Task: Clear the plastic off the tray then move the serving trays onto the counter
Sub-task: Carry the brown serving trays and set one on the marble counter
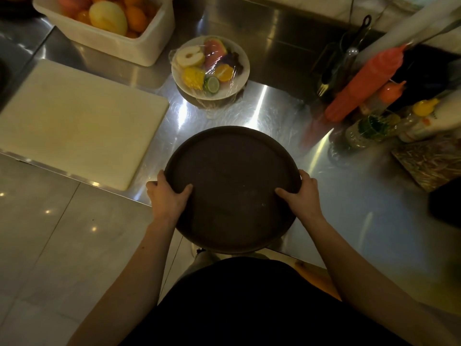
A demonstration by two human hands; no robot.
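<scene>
A round dark brown serving tray (232, 176) is held in both hands at the near edge of the steel counter (349, 208), its far half over the counter and its near half over the floor. My left hand (168, 196) grips its left rim, thumb on the tray's top. My right hand (301, 196) grips the right rim the same way. The tray's surface is bare. Whether it rests on the counter or hovers above it I cannot tell.
A white plate of cut fruit under plastic wrap (210, 67) sits beyond the tray. A white cutting board (79, 121) lies to the left, a white tub of fruit (107, 23) behind it. Squeeze bottles and jars (369, 96) crowd the right side. Tiled floor (50, 233) lies at lower left.
</scene>
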